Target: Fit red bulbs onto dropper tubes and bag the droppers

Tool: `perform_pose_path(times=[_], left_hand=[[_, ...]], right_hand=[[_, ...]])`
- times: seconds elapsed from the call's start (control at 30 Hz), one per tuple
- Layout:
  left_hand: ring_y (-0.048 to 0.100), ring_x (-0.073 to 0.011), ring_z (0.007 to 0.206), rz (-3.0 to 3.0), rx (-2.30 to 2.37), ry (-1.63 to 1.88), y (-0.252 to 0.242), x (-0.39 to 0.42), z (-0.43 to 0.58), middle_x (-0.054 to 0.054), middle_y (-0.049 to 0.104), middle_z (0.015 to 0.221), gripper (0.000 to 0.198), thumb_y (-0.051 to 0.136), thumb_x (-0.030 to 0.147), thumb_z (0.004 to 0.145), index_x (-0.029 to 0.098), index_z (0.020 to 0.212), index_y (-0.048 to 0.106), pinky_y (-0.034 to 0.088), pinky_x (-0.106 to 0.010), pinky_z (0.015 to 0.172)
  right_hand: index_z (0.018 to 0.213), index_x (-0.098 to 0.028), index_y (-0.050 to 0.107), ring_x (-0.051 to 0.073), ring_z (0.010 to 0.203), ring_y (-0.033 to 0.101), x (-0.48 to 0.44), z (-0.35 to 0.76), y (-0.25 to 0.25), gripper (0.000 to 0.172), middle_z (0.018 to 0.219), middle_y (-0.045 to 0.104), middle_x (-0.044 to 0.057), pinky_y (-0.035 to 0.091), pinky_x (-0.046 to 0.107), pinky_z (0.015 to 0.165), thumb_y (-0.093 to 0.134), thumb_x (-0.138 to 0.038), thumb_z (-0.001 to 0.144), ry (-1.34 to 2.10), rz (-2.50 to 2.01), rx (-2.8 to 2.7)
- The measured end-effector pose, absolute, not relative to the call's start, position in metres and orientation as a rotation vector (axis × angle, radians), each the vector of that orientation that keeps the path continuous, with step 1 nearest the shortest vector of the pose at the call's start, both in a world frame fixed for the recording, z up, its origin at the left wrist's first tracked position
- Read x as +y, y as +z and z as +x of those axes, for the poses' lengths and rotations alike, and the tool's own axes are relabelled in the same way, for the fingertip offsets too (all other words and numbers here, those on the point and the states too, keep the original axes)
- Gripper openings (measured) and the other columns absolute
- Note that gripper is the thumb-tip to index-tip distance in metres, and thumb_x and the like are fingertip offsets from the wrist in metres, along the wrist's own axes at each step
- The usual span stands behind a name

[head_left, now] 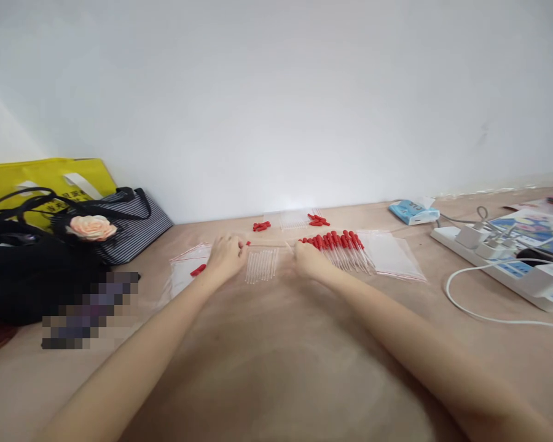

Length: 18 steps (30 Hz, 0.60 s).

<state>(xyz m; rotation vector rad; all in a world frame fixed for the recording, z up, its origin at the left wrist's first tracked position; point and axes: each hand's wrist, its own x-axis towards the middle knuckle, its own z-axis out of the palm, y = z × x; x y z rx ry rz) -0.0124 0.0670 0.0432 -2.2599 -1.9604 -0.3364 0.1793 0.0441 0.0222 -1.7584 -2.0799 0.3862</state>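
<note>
Both my arms reach forward over a tan table (pixel 267 344). My left hand (pixel 225 256) is closed, pinching a small red cap near its fingertips. My right hand (pixel 309 258) is closed on the other end of a thin clear dropper tube (pixel 267 245) that spans between the two hands. Below the tube lies a row of several clear tubes (pixel 262 265). Right of my right hand lies a row of finished droppers with red caps (pixel 340 245). A loose red cap (pixel 198 269) rests on a clear zip bag (pixel 187 270) by my left hand.
More red caps (pixel 261 226) and clear tubes (pixel 295 219) lie near the wall. Another zip bag (pixel 391 255) lies right of the droppers. Black, striped and yellow bags (pixel 50 245) crowd the left. A tissue pack (pixel 413 212), a power strip (pixel 498 264) and a white cable (pixel 465 307) occupy the right.
</note>
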Motion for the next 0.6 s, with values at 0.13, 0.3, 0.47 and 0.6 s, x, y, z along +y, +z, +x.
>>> perform_pose_path(times=[0.13,0.3,0.47,0.6], left_hand=[[0.055,-0.0178,0.075,-2.700,-1.664,-0.615,0.023,0.016,-0.004,-0.004,0.059,0.080,0.017,0.036,0.027,0.084,0.017,0.083,0.050,0.042,-0.030,0.068],[0.053,-0.0165,0.082,-2.910,-1.550,-0.855,-0.004,-0.014,0.009,-0.004,0.056,0.088,0.016,0.038,0.023,0.085,0.017,0.095,0.049,0.043,-0.030,0.073],[0.052,-0.0145,0.080,-2.961,-1.439,-0.924,-0.007,-0.015,0.011,-0.004,0.051,0.087,0.019,0.037,0.023,0.086,0.018,0.091,0.055,0.042,-0.028,0.074],[0.052,-0.0150,0.083,-2.988,-1.398,-0.935,-0.004,-0.015,0.011,-0.004,0.054,0.088,0.016,0.039,0.024,0.086,0.018,0.088,0.054,0.041,-0.028,0.077]], right_hand=[[0.083,-0.012,0.059,0.018,0.082,0.054,0.016,0.219,0.014,0.019,0.083,0.055,0.011,0.040,0.030,0.074,0.041,-0.011,0.080,0.328,-1.574,-2.202],[0.092,-0.014,0.052,0.015,0.078,0.051,-0.014,0.235,-0.016,0.020,0.085,0.049,0.008,0.043,0.029,0.072,0.035,-0.010,0.083,0.219,-1.064,-2.165],[0.089,-0.017,0.052,0.015,0.076,0.052,-0.023,0.228,-0.028,0.017,0.083,0.054,0.006,0.042,0.029,0.069,0.035,-0.016,0.085,0.278,-1.037,-2.197],[0.086,-0.017,0.053,0.014,0.073,0.052,-0.022,0.224,-0.025,0.018,0.079,0.056,0.004,0.041,0.028,0.067,0.035,-0.019,0.086,0.261,-1.057,-2.209]])
